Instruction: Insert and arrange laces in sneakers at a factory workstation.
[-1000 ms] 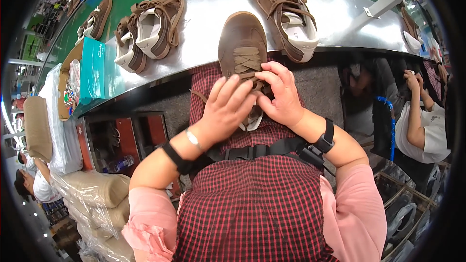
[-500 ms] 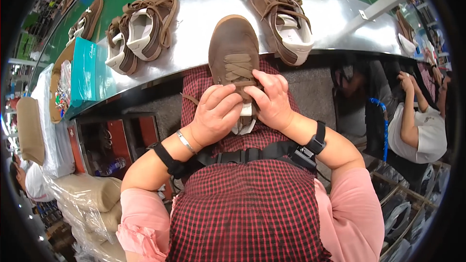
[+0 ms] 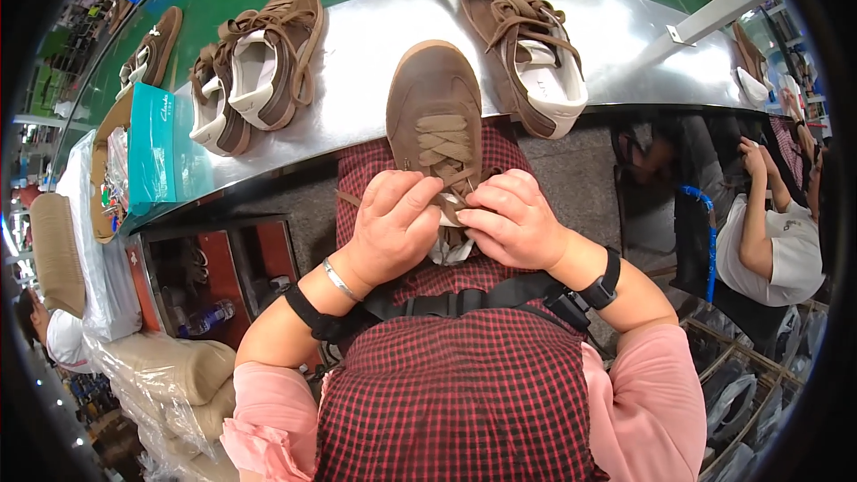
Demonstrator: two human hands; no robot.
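A brown suede shoe [image 3: 433,103] rests toe-away on my lap against the metal counter edge [image 3: 357,62]. My left hand [image 3: 393,228] and my right hand [image 3: 513,219] meet at its upper lacing, each pinching the tan lace [image 3: 444,143] near the tongue. A loose lace end trails left of my left hand. I wear a silver bangle and black strap on the left wrist, a black band on the right.
More brown shoes lie on the counter: a pair at left [image 3: 263,62], another further left [image 3: 152,54], one unlaced at right [image 3: 527,40]. A teal box [image 3: 152,147] leans at the counter's left end. Another person [image 3: 772,232] sits at right. Wrapped rolls [image 3: 170,370] lie lower left.
Both hands have shifted slightly along the laces, fingers drawing closer together at the top of the lacing. The shoe stays on my lap.
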